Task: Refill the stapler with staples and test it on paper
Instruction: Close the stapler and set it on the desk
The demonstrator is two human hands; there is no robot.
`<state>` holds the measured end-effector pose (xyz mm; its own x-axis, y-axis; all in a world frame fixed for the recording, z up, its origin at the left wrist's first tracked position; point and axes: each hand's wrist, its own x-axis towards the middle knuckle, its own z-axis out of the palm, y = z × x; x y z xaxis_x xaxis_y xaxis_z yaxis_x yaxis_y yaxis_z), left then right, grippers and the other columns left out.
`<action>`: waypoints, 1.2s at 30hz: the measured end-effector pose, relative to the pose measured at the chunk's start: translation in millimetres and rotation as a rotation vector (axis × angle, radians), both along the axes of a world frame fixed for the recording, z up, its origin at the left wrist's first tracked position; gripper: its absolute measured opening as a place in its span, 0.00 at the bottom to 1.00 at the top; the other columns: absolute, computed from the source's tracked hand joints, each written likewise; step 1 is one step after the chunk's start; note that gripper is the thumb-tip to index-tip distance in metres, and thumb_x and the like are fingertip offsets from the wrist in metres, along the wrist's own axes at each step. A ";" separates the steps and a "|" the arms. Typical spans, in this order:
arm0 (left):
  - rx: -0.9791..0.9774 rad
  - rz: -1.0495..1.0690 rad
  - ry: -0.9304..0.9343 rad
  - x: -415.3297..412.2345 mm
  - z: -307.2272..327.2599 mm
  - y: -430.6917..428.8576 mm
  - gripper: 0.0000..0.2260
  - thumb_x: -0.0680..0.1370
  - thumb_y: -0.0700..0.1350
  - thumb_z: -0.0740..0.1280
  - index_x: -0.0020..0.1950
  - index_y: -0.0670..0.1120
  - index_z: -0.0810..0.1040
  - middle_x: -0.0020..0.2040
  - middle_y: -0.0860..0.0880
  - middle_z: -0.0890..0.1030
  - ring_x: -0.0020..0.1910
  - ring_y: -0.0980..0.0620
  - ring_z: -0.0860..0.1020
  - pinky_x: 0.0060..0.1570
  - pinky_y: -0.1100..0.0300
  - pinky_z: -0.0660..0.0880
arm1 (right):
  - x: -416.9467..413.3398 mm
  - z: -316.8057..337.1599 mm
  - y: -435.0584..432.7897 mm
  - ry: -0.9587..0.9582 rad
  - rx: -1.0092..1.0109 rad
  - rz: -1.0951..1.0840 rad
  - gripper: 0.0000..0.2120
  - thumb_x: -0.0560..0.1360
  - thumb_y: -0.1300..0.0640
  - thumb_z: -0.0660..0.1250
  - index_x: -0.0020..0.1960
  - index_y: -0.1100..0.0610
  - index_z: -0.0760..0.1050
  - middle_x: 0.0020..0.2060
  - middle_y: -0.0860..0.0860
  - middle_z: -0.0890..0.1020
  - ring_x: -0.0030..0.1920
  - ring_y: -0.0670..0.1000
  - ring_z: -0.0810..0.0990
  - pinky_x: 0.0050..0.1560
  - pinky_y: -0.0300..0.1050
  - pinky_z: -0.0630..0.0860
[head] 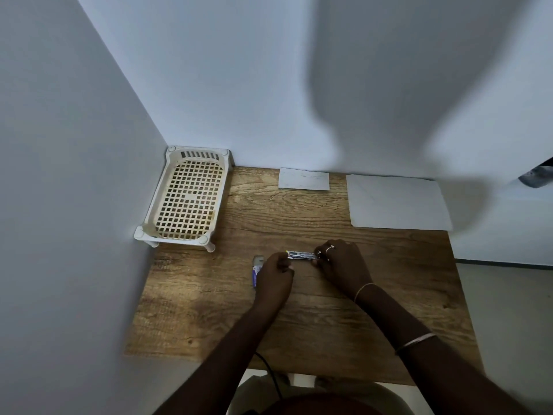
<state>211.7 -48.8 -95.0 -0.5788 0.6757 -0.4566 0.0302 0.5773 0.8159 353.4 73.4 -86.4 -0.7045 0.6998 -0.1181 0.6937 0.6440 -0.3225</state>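
Note:
A small silvery stapler lies crosswise near the middle of the wooden table. My left hand grips its left end with curled fingers. My right hand pinches its right end. Just left of my left hand, a small purple and white staple box rests on the table, partly hidden by that hand. At the far edge by the wall lie two sheets of paper: a small one and a larger one.
A cream plastic basket tray on short legs stands in the back left corner against the walls. A dark cable hangs below the table's near edge. A grey object pokes in at the right edge.

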 end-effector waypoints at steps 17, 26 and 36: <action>0.403 0.338 -0.828 0.8 38.8 32.0 0.10 0.83 0.38 0.66 0.63 0.36 0.78 0.47 0.43 0.88 0.48 0.49 0.88 0.44 0.60 0.83 | 13.5 64.9 20.0 0.062 0.347 0.237 0.14 0.76 0.57 0.68 0.61 0.52 0.76 0.47 0.51 0.81 0.40 0.54 0.80 0.35 0.47 0.76; 0.397 0.331 -0.907 6.4 45.4 38.3 0.07 0.84 0.37 0.64 0.59 0.37 0.79 0.46 0.44 0.88 0.46 0.50 0.88 0.43 0.60 0.83 | 14.2 92.9 22.1 0.026 0.387 0.292 0.20 0.73 0.60 0.74 0.63 0.50 0.79 0.47 0.51 0.85 0.41 0.54 0.82 0.36 0.46 0.76; 0.320 0.327 -1.015 11.6 47.4 33.9 0.07 0.84 0.36 0.61 0.57 0.36 0.78 0.44 0.44 0.88 0.44 0.51 0.88 0.42 0.60 0.84 | 12.2 106.7 20.8 -0.051 0.340 0.323 0.16 0.76 0.59 0.70 0.62 0.47 0.81 0.46 0.49 0.84 0.42 0.54 0.82 0.36 0.46 0.76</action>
<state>223.2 -14.9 -47.6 -0.2072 0.7300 -0.6512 -0.8509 0.1941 0.4882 365.7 94.1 20.3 -0.8917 0.4508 0.0402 0.4501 0.8926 -0.0266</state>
